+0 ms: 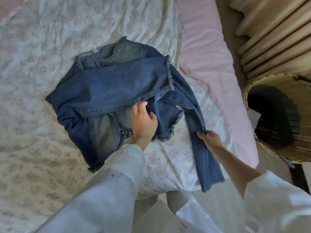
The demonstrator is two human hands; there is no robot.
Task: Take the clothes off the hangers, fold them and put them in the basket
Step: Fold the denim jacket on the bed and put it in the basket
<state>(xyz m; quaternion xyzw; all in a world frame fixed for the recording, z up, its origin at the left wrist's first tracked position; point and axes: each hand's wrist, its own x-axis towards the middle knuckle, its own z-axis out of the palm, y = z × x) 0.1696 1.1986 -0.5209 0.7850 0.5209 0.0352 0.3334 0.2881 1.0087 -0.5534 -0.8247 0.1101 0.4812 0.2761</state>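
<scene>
Blue denim, a frayed jacket (107, 91), is spread flat on the floral quilt (33, 81) at the frame's centre, one sleeve already laid across the chest so that the fold stays compact. The body is pinned by the left hand (143, 122), its fingers loosely curled on the cloth, apparently to prevent sliding. The other sleeve (200, 140), trailing toward five o'clock, is pinched at its edge by the right hand (211, 137), probably for folding inward; the woven basket (249, 88) waits at three o'clock.

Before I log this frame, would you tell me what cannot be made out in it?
Head view only:
- Woven straw basket: contents lost in shadow; the right edge cuts it off.
- Blue frayed-edge denim jacket: its small neck label is too small to read.
- Left hand: fingertips tucked under a denim fold.
- Hangers: none in view.
</scene>
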